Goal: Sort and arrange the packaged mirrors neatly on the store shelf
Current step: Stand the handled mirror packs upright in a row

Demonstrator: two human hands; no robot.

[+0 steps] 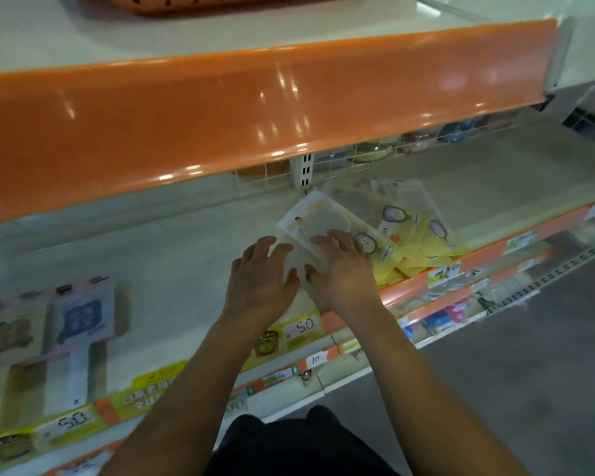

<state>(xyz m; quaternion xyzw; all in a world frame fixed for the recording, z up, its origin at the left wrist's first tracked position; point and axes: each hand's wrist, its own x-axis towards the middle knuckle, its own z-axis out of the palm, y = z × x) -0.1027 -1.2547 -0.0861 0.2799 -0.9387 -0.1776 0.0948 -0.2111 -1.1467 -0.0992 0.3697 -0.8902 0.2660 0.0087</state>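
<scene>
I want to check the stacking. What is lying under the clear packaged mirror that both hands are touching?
The clear packaged mirror overlaps the yellow packs at its right edge. Its near end is covered by the left hand and right hand, so what lies there is hidden.

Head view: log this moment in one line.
left hand: open, beside packaged mirror | right hand: flat on it | yellow packs: piled right

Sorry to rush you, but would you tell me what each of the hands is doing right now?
Left hand: open, fingers spread, touching the white packaged mirror at its near edge.
Right hand: open, fingers resting flat on top of it.
</scene>
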